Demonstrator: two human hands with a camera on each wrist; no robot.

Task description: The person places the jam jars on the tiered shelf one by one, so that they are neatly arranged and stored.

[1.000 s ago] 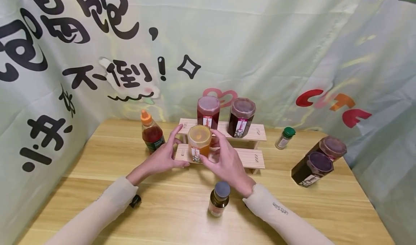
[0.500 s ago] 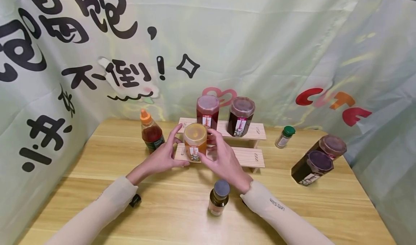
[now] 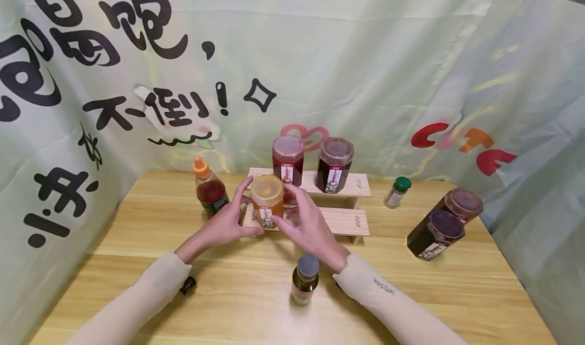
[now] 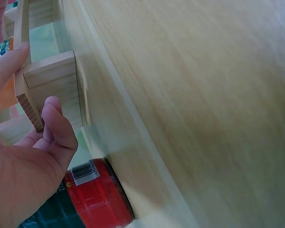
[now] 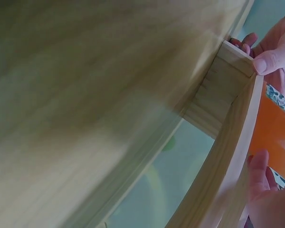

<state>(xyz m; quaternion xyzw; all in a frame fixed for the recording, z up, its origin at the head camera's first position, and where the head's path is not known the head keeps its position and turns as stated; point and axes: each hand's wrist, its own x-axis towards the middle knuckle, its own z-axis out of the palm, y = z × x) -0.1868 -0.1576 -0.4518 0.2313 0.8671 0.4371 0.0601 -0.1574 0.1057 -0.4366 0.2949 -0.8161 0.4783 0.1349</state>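
Observation:
An amber jar (image 3: 268,196) with a pale lid stands at the left end of the lower step of a two-step wooden rack (image 3: 343,222). My right hand (image 3: 311,228) grips it from the right, thumb in front. Its thumb (image 5: 259,173) lies by the orange side of the jar in the right wrist view. My left hand (image 3: 224,225) holds the left end of the lower board, thumb on the front edge and fingers curled behind. Close beside that hand, a sauce bottle (image 3: 211,190) with an orange cap stands upright, its red base (image 4: 102,192) showing in the left wrist view.
Two dark red jars, one left (image 3: 288,157) and one right (image 3: 335,164), stand on the upper step. A brown bottle (image 3: 304,280) is in front. To the right are a green-capped shaker (image 3: 397,192) and two dark jars (image 3: 434,236). A printed curtain (image 3: 375,81) hangs behind.
The amber jar has moved left along the lower step with my right hand. My left hand has stayed at the board's end.

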